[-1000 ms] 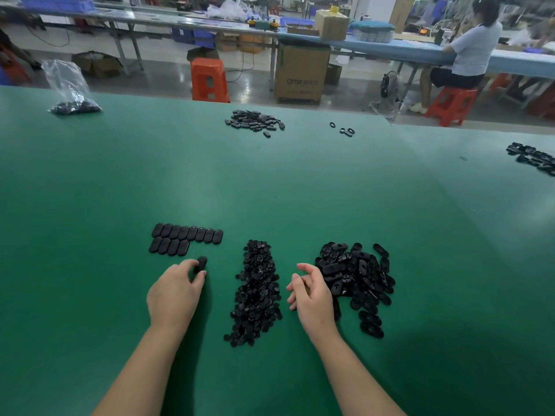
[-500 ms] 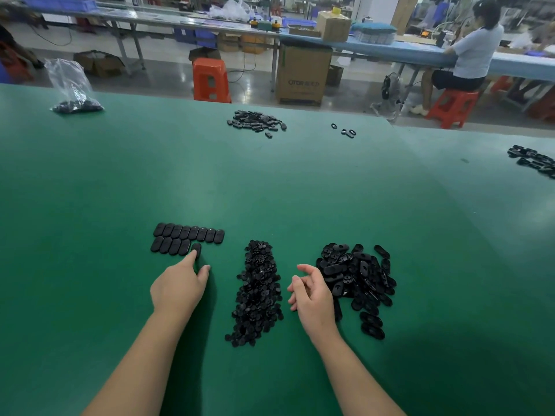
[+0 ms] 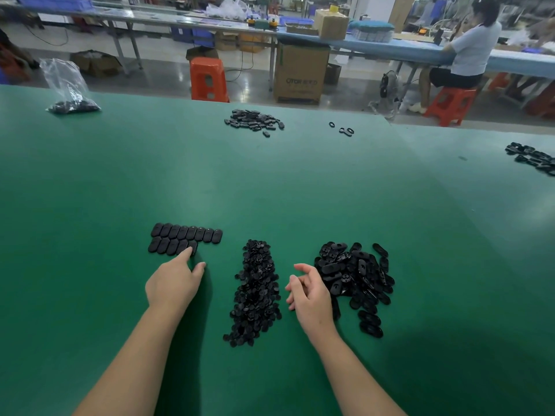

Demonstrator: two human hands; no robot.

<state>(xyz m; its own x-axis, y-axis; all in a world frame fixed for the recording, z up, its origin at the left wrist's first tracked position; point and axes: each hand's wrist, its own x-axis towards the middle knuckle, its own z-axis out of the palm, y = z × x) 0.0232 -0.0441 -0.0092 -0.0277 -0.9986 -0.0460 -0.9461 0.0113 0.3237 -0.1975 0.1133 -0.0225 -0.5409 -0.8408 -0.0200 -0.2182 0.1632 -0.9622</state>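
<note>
On the green table two neat rows of black oval pieces lie side by side. My left hand reaches to the right end of the nearer row, its index fingertip touching the last oval piece there. A long pile of small black parts lies between my hands. To the right is a pile of black oval shells. My right hand rests beside that pile with fingers loosely curled, holding nothing that I can see.
Farther back on the table lie another heap of black pieces, a few loose rings, a clear bag of parts at far left and more pieces at far right. Beyond the table edge stand an orange stool, a cardboard box and a seated person.
My left hand carried one oval piece forward and set it at the end of the nearer row; its fingers have straightened. My right hand has stayed by the shell pile.
</note>
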